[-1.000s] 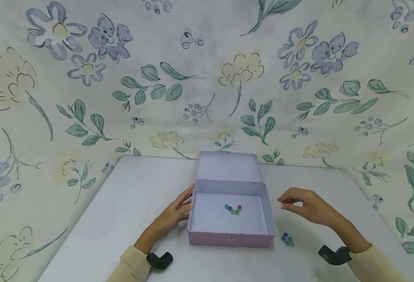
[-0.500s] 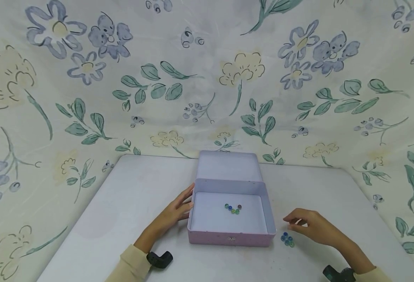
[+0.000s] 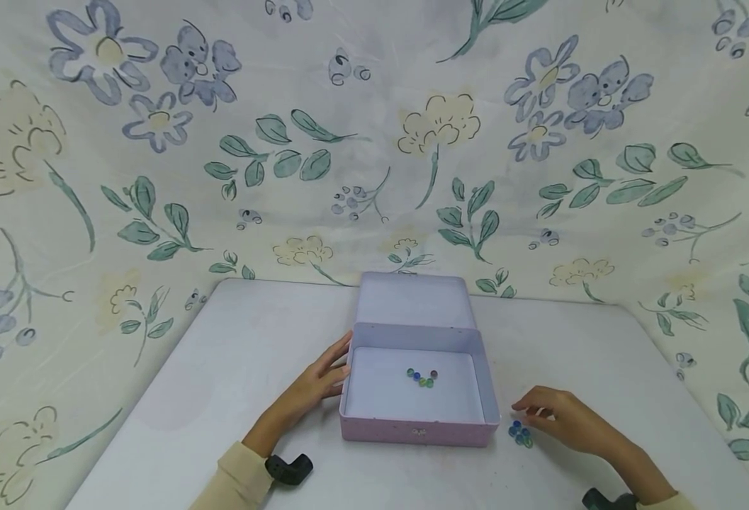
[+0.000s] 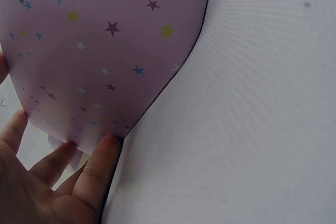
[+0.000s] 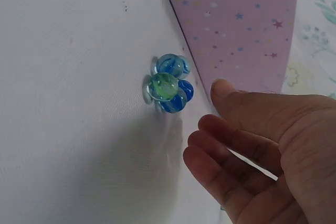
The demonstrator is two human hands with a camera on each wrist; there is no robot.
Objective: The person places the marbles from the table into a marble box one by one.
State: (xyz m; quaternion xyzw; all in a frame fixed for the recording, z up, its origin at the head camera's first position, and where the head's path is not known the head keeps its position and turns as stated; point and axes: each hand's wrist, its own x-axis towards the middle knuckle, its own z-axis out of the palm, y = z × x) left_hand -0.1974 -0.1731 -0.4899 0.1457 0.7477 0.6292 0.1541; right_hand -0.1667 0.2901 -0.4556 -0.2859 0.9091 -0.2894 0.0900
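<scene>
A pink, star-printed metal box (image 3: 419,433) stands on the table with its lid (image 3: 415,301) swung back. Inside it, several glass marbles (image 3: 421,381) lie together near the middle. My left hand (image 3: 313,386) rests its fingers against the box's left side; the left wrist view shows the fingertips (image 4: 109,142) touching the starred wall (image 4: 94,51). To the right of the box sits a cluster of blue and green marbles (image 5: 170,85) on the table. Just beside that cluster hovers my right hand (image 3: 562,418), its fingers loosely bent, apart from the marbles and holding nothing.
The white table (image 3: 221,340) extends around the box on both sides. Behind it hangs a floral cloth (image 3: 374,142), which also closes in the left and right sides. Each wrist carries a black camera, such as the left wrist camera (image 3: 289,469).
My right hand has come down and toward me from beside the box's right wall to the loose marbles. The left hand, box and marbles have stayed put.
</scene>
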